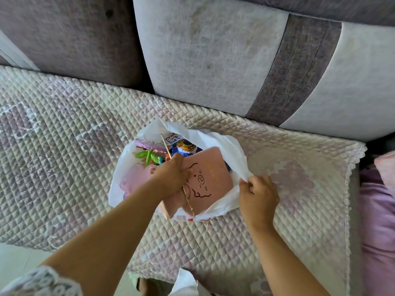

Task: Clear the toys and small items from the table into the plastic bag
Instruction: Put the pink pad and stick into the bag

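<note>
A white plastic bag [222, 144] lies open on a quilted sofa cover [64, 146], near the frame's centre. The left hand [171, 175] has its grip curled round the edge of a pink pig-face notebook [210, 174], which sits tilted in the bag's mouth. At 3 o'clock of it, the right hand [258, 196] pinches the bag's rim. Colourful toys [149, 155] fill the bag toward 10 o'clock, beneath grey sofa cushions [213, 56].

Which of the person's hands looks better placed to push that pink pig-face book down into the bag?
The left hand, probably. It already grips the pink book at its edge, over the white plastic bag. The right hand pinches the bag's rim, holding the mouth open, so it looks better left there.
</note>
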A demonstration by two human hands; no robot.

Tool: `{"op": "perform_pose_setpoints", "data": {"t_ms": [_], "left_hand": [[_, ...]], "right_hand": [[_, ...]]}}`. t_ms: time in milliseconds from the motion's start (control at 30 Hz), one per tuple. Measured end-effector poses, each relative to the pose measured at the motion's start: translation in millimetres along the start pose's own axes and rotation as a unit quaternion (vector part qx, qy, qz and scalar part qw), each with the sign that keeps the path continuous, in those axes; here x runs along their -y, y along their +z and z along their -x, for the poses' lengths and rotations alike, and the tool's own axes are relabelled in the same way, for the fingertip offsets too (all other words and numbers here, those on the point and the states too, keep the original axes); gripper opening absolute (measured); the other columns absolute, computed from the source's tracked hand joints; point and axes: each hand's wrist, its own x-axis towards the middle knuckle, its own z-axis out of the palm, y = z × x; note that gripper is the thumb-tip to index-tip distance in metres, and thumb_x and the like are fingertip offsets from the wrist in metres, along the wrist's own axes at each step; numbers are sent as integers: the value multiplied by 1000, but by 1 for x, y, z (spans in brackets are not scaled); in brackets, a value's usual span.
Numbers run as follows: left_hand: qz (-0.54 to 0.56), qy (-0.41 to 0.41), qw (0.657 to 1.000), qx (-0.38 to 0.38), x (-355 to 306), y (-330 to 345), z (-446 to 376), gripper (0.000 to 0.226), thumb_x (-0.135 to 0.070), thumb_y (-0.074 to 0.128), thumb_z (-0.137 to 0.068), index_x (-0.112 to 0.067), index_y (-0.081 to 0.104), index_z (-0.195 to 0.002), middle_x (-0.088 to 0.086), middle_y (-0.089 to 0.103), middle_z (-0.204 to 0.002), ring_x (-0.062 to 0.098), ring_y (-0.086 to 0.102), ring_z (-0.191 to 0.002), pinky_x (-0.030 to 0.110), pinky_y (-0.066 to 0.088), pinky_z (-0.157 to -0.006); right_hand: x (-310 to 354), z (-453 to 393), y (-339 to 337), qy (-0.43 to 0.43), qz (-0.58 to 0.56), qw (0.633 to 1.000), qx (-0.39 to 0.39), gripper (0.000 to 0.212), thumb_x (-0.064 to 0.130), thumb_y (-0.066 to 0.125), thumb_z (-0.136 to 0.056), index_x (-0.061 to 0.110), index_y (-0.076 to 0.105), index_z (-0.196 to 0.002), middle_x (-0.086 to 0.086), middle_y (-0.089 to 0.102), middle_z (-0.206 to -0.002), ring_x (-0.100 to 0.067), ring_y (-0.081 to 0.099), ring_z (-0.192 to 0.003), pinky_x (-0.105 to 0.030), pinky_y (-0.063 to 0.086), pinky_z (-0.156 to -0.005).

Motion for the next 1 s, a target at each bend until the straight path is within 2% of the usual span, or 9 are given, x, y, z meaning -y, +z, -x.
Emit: {"op": "perform_pose_setpoints", "data": {"t_ms": [133, 300, 400, 500, 600, 700, 800, 900, 1000], "left_hand": [[-87, 49, 992, 72, -26, 9, -22, 31, -32, 47, -94, -17, 38, -119, 13, 56, -115, 27, 51, -95, 33, 40, -76], [-222, 75, 964, 125, -43, 17, -40, 40, -31, 46, -94, -13, 34, -127, 11, 54, -123, 29, 54, -107, 41, 45, -87], [-277, 59, 958, 34, -36, 20, -39, 41, -34, 48, -93, -18, 33, -128, 5, 53, -119, 28, 56, -104, 38, 44, -75], [-213, 59, 970, -97, -23, 32, -31, 51, -42, 54, -89, -26, 30, -132, 2, 44, -123, 27, 54, -107, 38, 46, -75], [-146, 103, 968, -176, -9, 44, -22, 61, -35, 55, -88, -30, 25, -141, 0, 40, -138, 25, 43, -124, 39, 36, -99], [-146, 192, 959, -147, -5, 50, -15, 73, -12, 46, -90, -35, 8, -148, -7, 34, -149, 19, 28, -136, 36, 23, -109], [-141, 212, 961, -111, -10, 45, -16, 87, 3, 40, -86, -40, -10, -144, -7, 30, -152, 13, 18, -143, 32, 18, -112], [-158, 202, 962, -92, -13, 39, -23, 79, 0, 43, -87, -37, 9, -148, -5, 31, -152, 14, 22, -141, 33, 21, -113], [-123, 158, 976, -83, -14, 37, -32, 69, -4, 43, -89, -35, 20, -146, -2, 35, -149, 22, 36, -134, 36, 31, -107]], "right_hand": [[-15, 1, 2, 7, 5, 1000, -3, 18, 9, 66, -80, -1, 61, -67, -13, 61, -80, -31, 51, -78, -43, 43, -77], [-24, 0, 6, 20, -25, 999, -42, 19, 7, 68, -79, -2, 61, -64, -12, 63, -80, -29, 52, -77, -41, 43, -75], [-25, 4, 8, -2, -57, 996, -73, 17, 2, 69, -77, -3, 61, -63, -13, 62, -77, -26, 50, -75, -40, 42, -75], [-24, 2, 8, -11, -86, 994, -67, 16, 2, 69, -77, -4, 62, -64, -11, 63, -79, -21, 49, -77, -40, 45, -76], [-24, -4, 9, -6, -88, 995, -37, 16, 3, 68, -76, -5, 61, -64, -9, 61, -86, -17, 45, -80, -37, 43, -77], [-24, -15, 9, 8, -97, 995, 21, 17, 6, 65, -76, -2, 55, -64, -6, 55, -94, -17, 43, -88, -32, 38, -76], [-25, -26, 9, 27, -121, 990, 68, 16, 9, 65, -76, 5, 55, -87, -7, 55, -99, -24, 52, -92, -35, 44, -77], [-25, -36, 8, 94, -124, 981, 116, 56, 20, 67, -78, 13, 41, -127, -6, 58, -114, -27, 58, -99, -46, 50, -87], [-26, -44, 11, 105, -85, 979, 154, 69, 28, 65, -82, 14, 30, -139, -8, 62, -115, -30, 60, -102, -50, 46, -92]]}}
